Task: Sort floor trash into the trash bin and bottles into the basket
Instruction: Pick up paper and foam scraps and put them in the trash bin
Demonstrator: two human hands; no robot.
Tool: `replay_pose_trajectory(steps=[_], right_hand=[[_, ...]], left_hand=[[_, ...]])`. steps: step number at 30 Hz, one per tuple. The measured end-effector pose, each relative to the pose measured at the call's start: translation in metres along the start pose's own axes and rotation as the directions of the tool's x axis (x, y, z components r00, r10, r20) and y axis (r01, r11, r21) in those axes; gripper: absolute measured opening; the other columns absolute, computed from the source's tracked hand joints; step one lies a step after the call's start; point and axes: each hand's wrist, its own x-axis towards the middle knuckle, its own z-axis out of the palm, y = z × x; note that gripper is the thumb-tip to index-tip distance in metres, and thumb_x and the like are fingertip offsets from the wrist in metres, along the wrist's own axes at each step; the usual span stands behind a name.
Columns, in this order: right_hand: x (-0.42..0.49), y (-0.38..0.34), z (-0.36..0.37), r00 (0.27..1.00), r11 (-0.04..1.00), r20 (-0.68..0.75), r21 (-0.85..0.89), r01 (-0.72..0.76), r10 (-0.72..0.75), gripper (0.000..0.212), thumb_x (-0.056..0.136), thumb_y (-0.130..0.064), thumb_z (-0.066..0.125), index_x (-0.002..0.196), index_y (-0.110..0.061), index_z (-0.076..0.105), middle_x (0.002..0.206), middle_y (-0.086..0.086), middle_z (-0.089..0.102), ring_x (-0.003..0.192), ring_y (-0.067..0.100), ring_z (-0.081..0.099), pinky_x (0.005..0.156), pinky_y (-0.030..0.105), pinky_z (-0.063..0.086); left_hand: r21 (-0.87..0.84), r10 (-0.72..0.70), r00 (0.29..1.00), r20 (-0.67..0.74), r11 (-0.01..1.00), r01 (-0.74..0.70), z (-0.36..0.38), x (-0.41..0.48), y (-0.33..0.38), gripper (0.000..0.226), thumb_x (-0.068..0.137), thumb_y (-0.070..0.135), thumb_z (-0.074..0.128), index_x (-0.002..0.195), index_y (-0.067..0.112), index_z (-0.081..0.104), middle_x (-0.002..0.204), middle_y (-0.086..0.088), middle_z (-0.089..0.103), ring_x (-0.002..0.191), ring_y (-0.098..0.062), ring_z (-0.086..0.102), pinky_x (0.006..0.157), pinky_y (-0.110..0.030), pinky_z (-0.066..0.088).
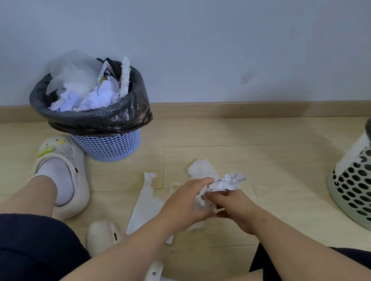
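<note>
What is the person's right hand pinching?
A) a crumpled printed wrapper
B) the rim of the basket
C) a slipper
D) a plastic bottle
A: the right hand has its fingertips closed on a crumpled printed wrapper, close beside the left hand and over white tissue lying on the floor.

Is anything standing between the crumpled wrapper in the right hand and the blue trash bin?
Nothing visible blocks it. Between the wrapper in the right hand and the trash bin lie only floor and tissue scraps; the shoe stands left of that path.
</note>
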Motion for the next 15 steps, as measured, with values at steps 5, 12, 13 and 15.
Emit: replay_pose_trajectory(steps=[5, 12, 13, 15], right_hand=[[0.004, 0.005, 0.015, 0.989, 0.986, 0.141, 0.149, -0.075, 0.054, 0.013, 0.093, -0.017, 0.056, 0.105, -0.018, 0.063, 0.097, 0.002, 0.066, 0.085, 0.017, 0.06, 0.073, 0.027, 0.048], [0.028, 0.044, 0.03, 0.989, 0.571, 0.084, -0.809, 0.138, -0.119, 0.049, 0.088, -0.005, 0.046, 0.135, -0.02, 0.048, 0.139, 0.0, 0.043, 0.126, 0.021, 0.043, 0.102, 0.024, 0.034], [0.031, 0.049, 0.031, 0.984, 0.474, 0.116, -0.865, 0.166, -0.133, 0.05, 0.088, -0.006, 0.046, 0.136, -0.021, 0.046, 0.141, 0.0, 0.04, 0.128, 0.023, 0.04, 0.105, 0.026, 0.033], [0.034, 0.052, 0.033, 0.981, 0.342, 0.094, -0.928, 0.148, -0.171, 0.044, 0.09, -0.008, 0.043, 0.133, -0.019, 0.046, 0.136, 0.002, 0.044, 0.121, 0.024, 0.042, 0.098, 0.029, 0.036]], left_hand=[[-0.093, -0.085, 0.982, -0.167, 0.993, 0.07, -0.014, -0.004, -0.017, 0.006, 0.087, 0.021, 0.064, 0.088, 0.017, 0.06, 0.091, 0.004, 0.06, 0.085, -0.009, 0.054, 0.074, -0.022, 0.041], [-0.209, -0.399, 0.827, -0.397, 0.916, 0.342, -0.025, -0.018, -0.054, 0.03, 0.084, 0.003, 0.052, 0.064, 0.014, 0.032, 0.063, 0.002, 0.034, 0.057, -0.011, 0.028, 0.053, -0.024, 0.021], [-0.242, -0.439, 0.802, -0.405, 0.897, 0.369, -0.025, -0.019, -0.058, 0.029, 0.084, 0.002, 0.05, 0.064, 0.013, 0.032, 0.063, 0.0, 0.035, 0.056, -0.011, 0.029, 0.053, -0.025, 0.022], [-0.306, -0.5, 0.767, -0.402, 0.863, 0.402, -0.022, -0.019, -0.061, 0.03, 0.089, 0.004, 0.047, 0.065, 0.014, 0.032, 0.065, -0.002, 0.042, 0.058, -0.013, 0.035, 0.054, -0.027, 0.026]])
